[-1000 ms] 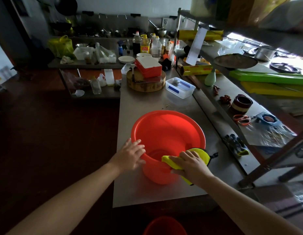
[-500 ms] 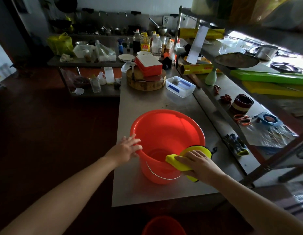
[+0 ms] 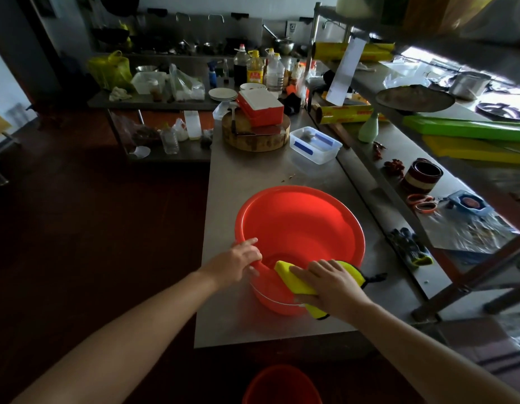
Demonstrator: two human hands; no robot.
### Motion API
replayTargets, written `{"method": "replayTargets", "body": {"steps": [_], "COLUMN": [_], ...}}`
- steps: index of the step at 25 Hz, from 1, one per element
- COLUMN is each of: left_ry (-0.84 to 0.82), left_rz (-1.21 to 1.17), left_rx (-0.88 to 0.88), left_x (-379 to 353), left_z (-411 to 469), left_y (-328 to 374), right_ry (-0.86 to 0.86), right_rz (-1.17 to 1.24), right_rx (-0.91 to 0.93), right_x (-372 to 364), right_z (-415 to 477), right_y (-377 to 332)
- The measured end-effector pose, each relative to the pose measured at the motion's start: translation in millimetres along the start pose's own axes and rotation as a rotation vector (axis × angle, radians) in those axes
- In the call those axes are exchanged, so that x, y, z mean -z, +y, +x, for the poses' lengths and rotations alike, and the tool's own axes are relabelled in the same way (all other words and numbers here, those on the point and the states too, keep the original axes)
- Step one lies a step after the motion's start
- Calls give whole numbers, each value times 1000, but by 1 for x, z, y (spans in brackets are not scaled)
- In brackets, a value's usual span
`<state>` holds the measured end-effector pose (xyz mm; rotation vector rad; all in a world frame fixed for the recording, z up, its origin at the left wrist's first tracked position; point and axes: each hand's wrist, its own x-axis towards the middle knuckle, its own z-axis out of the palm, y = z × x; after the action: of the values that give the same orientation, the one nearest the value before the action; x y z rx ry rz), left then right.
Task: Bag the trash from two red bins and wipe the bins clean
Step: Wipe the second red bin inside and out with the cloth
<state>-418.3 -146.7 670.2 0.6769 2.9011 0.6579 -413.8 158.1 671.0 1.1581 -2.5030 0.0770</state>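
Red bin (image 3: 299, 228) upright on desk (image 3: 253, 176), close to its near edge, mouth up, wire handle hanging against the near wall. Left hand (image 3: 238, 262) gripping near-left rim, fingers curled over it. Right hand (image 3: 331, 282) flat on yellow cloth (image 3: 293, 279), pressing it onto near rim. Cloth's long axis slanting across rim, far-left to near-right. Second red bin (image 3: 282, 384) on floor below desk's near edge, contents not visible.

The bin (image 3: 299, 228) stands on the table (image 3: 238, 176) at frame centre; a chopping block (image 3: 253, 141) and a tub (image 3: 315, 145) sit above it, a 2nd bin (image 3: 282, 386) at the bottom edge.
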Motion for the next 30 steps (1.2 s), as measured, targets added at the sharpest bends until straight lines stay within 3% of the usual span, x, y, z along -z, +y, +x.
{"method": "replayTargets", "body": {"steps": [7, 11, 15, 18, 23, 30], "left_ry": [-140, -191, -167, -97, 12, 75], "left_rz": [79, 269, 370, 469, 556, 558], "left_rx": [15, 12, -21, -102, -297, -359], "left_x": [26, 18, -3, -25, -50, -108], "left_z": [17, 8, 2, -10, -36, -80], "left_y": [-10, -2, 21, 35, 57, 102], "right_ry": [-123, -142, -52, -78, -404, -765], "right_rz": [213, 204, 189, 173, 271, 394], "right_rx": [-53, -41, -17, -39, -208, -492], "right_x": [5, 2, 2, 2, 11, -3], "right_z": [-11, -15, -25, -43, -64, -73], "right_y": [43, 38, 24, 12, 1, -29]}}
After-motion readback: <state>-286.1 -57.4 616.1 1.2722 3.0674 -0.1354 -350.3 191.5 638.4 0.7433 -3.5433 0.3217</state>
